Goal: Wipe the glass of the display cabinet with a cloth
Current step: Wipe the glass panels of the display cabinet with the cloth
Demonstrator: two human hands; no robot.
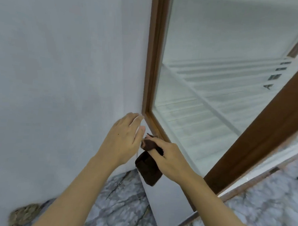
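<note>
A display cabinet (153,60) stands to the right of a plain wall (61,55), its frame meeting the wall edge. The glass (210,46) fills the frame, with slatted shelves (215,103) behind it. Below the frame's lower left corner, two hands come up from the bottom edge. The left hand (124,137) is flat against the wall, fingertips near the frame corner. The right hand (168,157) is just beside it to the right, gripping a cloth (148,167) that hangs down between the hands. A marble floor (121,207) lies beneath the arms.

Home interior: marble floor (121,207), wood-framed cabinet (152,60).
</note>
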